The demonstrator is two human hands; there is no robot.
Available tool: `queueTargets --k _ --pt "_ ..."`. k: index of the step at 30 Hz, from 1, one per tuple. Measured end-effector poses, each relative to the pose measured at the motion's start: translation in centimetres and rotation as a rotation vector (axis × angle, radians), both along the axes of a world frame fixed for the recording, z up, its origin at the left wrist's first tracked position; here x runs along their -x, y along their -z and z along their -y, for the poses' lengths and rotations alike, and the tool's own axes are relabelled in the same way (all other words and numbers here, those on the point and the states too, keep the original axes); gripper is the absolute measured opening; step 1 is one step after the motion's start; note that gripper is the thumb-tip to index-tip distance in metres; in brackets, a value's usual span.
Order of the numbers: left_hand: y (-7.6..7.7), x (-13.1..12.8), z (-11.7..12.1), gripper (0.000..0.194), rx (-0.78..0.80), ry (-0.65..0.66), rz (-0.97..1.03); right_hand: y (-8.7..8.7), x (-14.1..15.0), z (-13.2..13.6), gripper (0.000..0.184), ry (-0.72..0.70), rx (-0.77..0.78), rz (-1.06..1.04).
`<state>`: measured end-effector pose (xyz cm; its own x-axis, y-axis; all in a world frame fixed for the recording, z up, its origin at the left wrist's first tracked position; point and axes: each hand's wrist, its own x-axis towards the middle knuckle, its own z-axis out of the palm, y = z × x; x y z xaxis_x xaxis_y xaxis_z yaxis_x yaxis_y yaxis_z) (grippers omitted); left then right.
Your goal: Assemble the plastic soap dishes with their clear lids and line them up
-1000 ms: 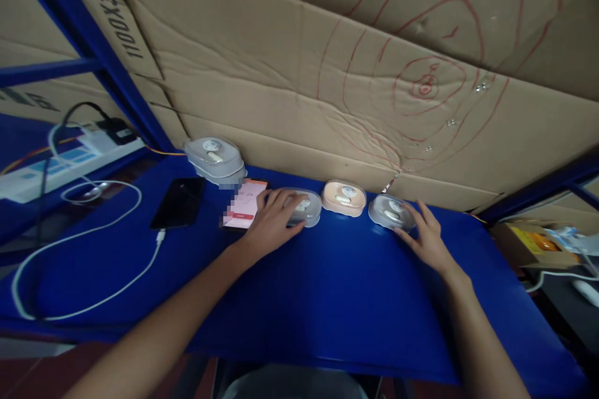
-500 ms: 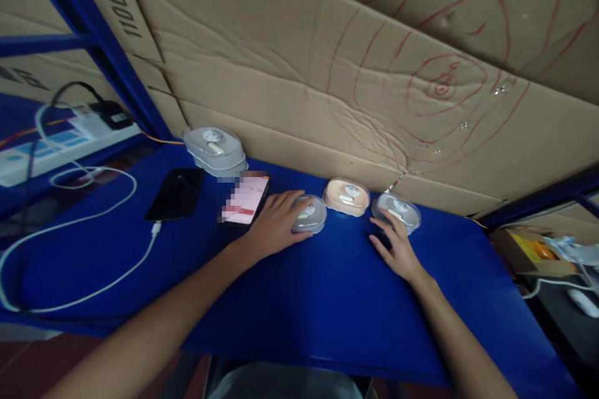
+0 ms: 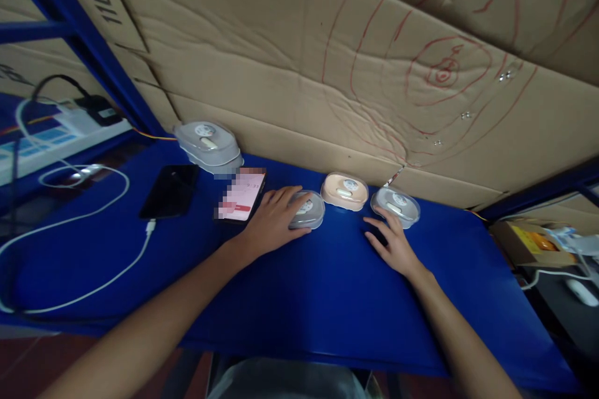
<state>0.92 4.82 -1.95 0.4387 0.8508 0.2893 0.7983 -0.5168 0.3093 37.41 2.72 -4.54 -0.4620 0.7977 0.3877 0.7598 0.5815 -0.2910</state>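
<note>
On the blue tabletop, my left hand (image 3: 271, 224) is wrapped about the left side of a small grey oval box with a clear lid (image 3: 311, 212). Its thumb lies along the front of the box and its fingers reach over the back. Beside that box stands a similar peach one (image 3: 345, 192). Further right is another grey lidded box (image 3: 397, 207). My right hand (image 3: 393, 243) rests at its front left with the fingers apart. One or two fingertips overlap the box's edge; whether they touch it I cannot tell.
A lit phone (image 3: 243, 194) lies left of my left hand, and a dark phone on a white cable (image 3: 171, 191) further left. Two stacked grey lidded boxes (image 3: 209, 146) stand by the cardboard wall (image 3: 234, 31). A power strip (image 3: 60, 143) is at far left, an open carton (image 3: 526, 243) at right.
The view has shifted slightly. My right hand has drawn a little left and back from the right grey box. My left hand stays on its box.
</note>
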Motion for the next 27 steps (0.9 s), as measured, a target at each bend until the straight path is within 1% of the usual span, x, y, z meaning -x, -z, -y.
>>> queueTargets --k 9,18,27 --pt "-0.01 -0.03 0.02 0.074 -0.020 -0.001 -0.020 -0.30 0.11 0.05 0.033 -0.018 0.006 0.007" --pt "-0.18 -0.08 0.07 0.074 -0.030 -0.001 -0.057 -0.18 0.17 0.08 0.031 -0.038 0.025 0.020" --pt "0.06 -0.07 -0.06 0.077 -0.051 -0.001 -0.056 -0.15 0.23 0.03 0.030 -0.044 0.018 0.036"
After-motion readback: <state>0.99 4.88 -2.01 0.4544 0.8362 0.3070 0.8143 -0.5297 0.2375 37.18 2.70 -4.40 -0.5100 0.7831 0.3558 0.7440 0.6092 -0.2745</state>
